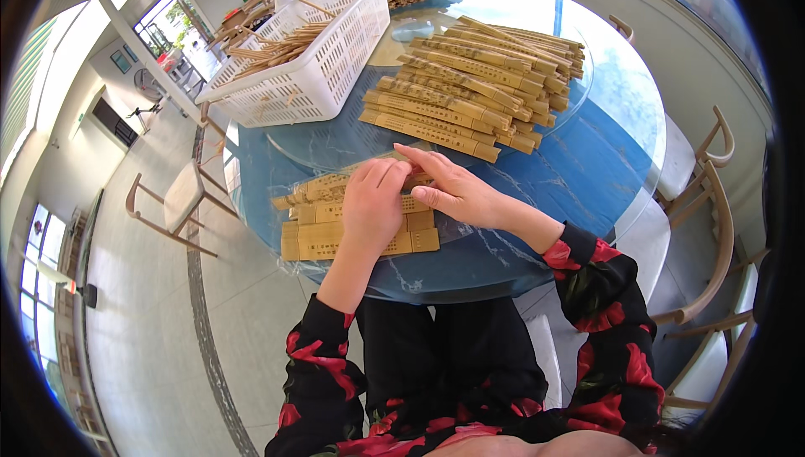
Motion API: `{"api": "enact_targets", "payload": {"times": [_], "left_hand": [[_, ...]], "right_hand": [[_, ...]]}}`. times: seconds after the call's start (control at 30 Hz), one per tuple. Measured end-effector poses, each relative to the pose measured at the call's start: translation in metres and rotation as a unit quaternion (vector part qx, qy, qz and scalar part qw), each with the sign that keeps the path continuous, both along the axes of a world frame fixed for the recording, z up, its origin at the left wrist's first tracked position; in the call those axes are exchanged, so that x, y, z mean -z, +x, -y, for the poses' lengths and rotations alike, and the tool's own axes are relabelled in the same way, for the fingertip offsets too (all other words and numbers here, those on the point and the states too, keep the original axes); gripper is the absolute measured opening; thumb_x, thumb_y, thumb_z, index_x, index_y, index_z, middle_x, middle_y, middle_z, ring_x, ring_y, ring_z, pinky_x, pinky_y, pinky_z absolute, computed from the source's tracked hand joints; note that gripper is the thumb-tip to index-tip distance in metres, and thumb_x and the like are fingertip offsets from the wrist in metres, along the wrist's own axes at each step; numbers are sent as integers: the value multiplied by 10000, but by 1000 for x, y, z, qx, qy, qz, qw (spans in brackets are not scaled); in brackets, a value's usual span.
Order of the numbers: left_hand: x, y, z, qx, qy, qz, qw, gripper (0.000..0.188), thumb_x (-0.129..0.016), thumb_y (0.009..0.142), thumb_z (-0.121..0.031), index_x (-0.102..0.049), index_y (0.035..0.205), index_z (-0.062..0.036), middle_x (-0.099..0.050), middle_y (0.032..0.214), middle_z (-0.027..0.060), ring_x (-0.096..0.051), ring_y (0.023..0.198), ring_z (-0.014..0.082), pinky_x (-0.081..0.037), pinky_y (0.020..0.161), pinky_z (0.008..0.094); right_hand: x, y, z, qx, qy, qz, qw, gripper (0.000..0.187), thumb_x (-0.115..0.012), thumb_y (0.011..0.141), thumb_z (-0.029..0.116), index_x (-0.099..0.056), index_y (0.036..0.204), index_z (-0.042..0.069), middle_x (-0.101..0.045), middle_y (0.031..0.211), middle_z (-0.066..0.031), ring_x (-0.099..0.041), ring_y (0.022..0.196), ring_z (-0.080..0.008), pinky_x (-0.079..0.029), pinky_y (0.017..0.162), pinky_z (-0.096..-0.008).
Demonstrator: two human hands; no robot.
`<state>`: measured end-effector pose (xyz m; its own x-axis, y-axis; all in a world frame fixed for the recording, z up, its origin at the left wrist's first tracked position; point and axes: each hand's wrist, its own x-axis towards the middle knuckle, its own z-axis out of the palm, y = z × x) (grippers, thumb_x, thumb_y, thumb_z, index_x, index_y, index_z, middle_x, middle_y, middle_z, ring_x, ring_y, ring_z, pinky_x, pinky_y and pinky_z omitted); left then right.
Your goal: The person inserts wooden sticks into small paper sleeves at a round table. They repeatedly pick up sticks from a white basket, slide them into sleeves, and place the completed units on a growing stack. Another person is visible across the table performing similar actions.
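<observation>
The round blue bench [587, 172] carries a white basket [306, 59], a big stack of bamboo packets [470, 88], and a smaller pile [323, 222] near its front edge.

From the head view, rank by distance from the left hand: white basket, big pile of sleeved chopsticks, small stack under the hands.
1. Small stack, directly under the left hand.
2. Big pile, ahead and right.
3. White basket, far side, ahead-left.

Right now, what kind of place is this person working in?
Probably a dining hall or restaurant put to use for packing work. A large round glass-topped table with wooden chairs around it carries stacks of wrapped bamboo chopsticks and a white plastic basket of loose ones.
</observation>
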<state>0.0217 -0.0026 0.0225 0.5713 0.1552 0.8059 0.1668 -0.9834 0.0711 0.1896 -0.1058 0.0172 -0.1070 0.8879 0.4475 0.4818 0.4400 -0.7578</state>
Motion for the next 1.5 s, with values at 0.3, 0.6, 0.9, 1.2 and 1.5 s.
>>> {"api": "enact_targets", "payload": {"times": [0.3,0.6,0.9,1.2,1.5], "left_hand": [[-1,0,2,10,-66,47,997,86,-664,880,6,-649,951,-40,-680,914,103,-659,876,320,-528,766,393],[-11,0,6,-56,-36,-27,997,308,-745,862,-121,-619,1141,-85,-683,1046,78,-620,1046,315,-480,908,418],[-1,-11,-6,-129,-69,-109,983,317,-740,733,-43,-619,1020,-103,-678,957,75,-636,967,312,-516,797,437],[-1,-12,-2,-108,-22,-76,991,206,-756,696,-79,-600,824,-122,-635,735,43,-637,740,296,-501,610,439],[3,-10,-4,-129,10,-93,987,181,-743,743,-135,-565,773,-133,-595,672,45,-629,691,278,-479,561,423]], "right_hand": [[-16,25,1,-55,-133,-165,976,328,-505,1069,113,-574,1370,3,-657,843,-33,-608,730,-86,-522,691,-253],[-27,24,9,20,-144,-271,952,235,-521,1015,117,-621,1204,19,-634,778,-13,-585,707,-82,-456,646,-228],[-31,33,12,-134,-179,-410,884,320,-532,1085,237,-567,1339,45,-651,882,-22,-587,774,-87,-470,695,-236],[-22,24,11,-208,-260,-325,885,521,-546,1085,319,-435,1504,31,-631,895,-36,-602,816,-99,-512,783,-255],[-26,23,14,-202,-255,-342,882,475,-551,1078,218,-455,1483,-10,-645,919,-52,-636,864,-105,-539,810,-266]]}}
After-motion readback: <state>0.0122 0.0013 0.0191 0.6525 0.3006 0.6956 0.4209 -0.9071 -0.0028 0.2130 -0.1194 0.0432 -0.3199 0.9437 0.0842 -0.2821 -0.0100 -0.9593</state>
